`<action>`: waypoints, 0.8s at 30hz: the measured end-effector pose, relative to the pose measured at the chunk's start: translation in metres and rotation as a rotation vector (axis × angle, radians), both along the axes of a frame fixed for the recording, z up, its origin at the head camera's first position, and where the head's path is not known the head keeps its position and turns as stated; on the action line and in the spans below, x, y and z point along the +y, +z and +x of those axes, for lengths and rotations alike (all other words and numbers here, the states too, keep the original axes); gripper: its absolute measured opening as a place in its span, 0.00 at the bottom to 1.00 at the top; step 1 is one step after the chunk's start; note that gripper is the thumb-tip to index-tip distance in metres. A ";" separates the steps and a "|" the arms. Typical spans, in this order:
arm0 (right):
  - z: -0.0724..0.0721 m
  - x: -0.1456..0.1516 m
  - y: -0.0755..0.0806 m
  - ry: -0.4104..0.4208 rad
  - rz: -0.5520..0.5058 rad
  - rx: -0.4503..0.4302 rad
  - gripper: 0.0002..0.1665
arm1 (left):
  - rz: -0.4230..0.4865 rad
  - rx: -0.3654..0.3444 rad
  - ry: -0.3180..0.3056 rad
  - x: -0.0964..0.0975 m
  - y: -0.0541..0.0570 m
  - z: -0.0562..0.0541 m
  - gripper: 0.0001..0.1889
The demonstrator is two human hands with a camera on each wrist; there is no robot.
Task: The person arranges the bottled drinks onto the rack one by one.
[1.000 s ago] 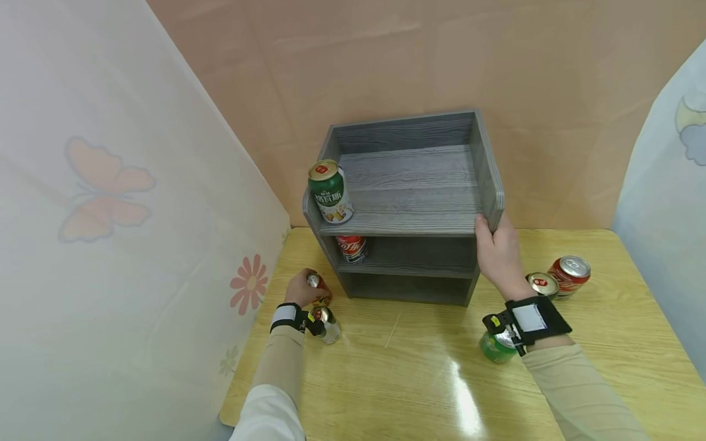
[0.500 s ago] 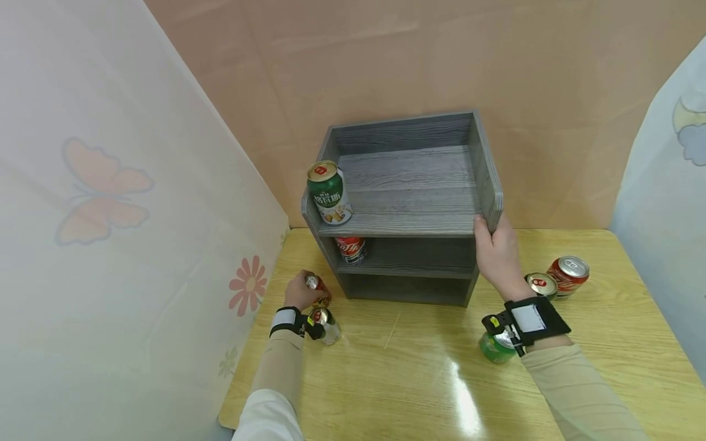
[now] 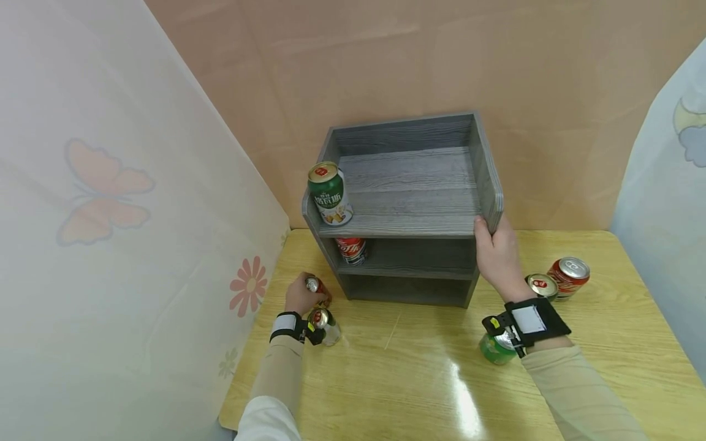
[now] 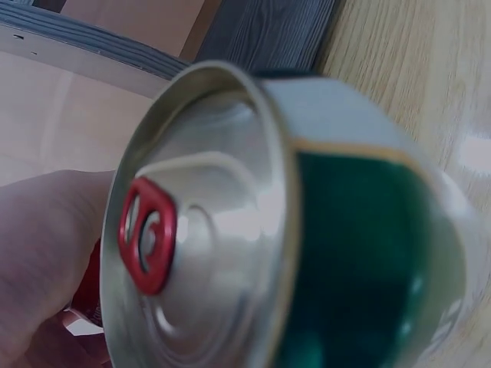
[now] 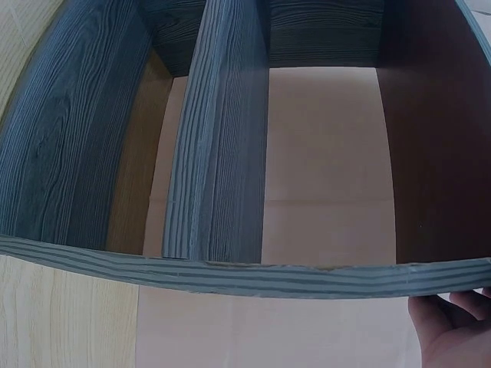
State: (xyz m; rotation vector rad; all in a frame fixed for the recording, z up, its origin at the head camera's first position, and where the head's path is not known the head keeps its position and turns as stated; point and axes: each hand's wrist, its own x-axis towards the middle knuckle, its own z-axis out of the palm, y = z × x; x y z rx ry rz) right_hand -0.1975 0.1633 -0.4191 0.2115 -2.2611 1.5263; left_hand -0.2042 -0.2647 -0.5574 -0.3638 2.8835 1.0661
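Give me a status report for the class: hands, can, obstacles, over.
Left hand gripping red can, left of shelf. Right hand gripping shelf's right side. Green-and-white can close on near side, possible obstacle.

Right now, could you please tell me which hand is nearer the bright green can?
The right hand: it grips the shelf, beyond the bright green can. The left hand, on a red can, is farther away, to the green can's left.
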 end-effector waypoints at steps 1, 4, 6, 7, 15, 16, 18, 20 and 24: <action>0.000 0.000 0.000 0.001 0.002 -0.002 0.31 | 0.002 0.001 0.001 0.000 0.000 0.001 0.29; 0.000 0.000 -0.001 0.000 0.003 0.001 0.31 | -0.003 0.013 -0.005 0.000 -0.001 0.002 0.29; 0.000 0.000 -0.001 -0.003 -0.002 0.007 0.31 | -0.004 0.027 -0.012 0.001 -0.001 0.003 0.30; 0.000 0.000 -0.001 -0.003 -0.004 0.009 0.31 | -0.003 0.033 -0.015 0.001 -0.001 0.004 0.30; 0.000 -0.001 -0.001 0.000 -0.012 0.007 0.31 | 0.004 0.093 -0.013 -0.001 -0.002 0.008 0.32; 0.000 -0.001 -0.001 0.002 -0.013 0.008 0.31 | 0.001 0.107 -0.009 -0.001 -0.003 0.009 0.33; 0.001 -0.001 -0.001 0.003 -0.010 0.006 0.31 | 0.005 0.136 -0.005 0.000 -0.003 0.010 0.33; 0.001 -0.001 -0.001 0.002 -0.006 0.007 0.31 | 0.018 0.156 0.000 -0.001 -0.003 0.010 0.34; 0.001 -0.001 0.000 0.004 -0.003 0.007 0.31 | 0.057 0.175 0.020 -0.001 0.005 0.009 0.34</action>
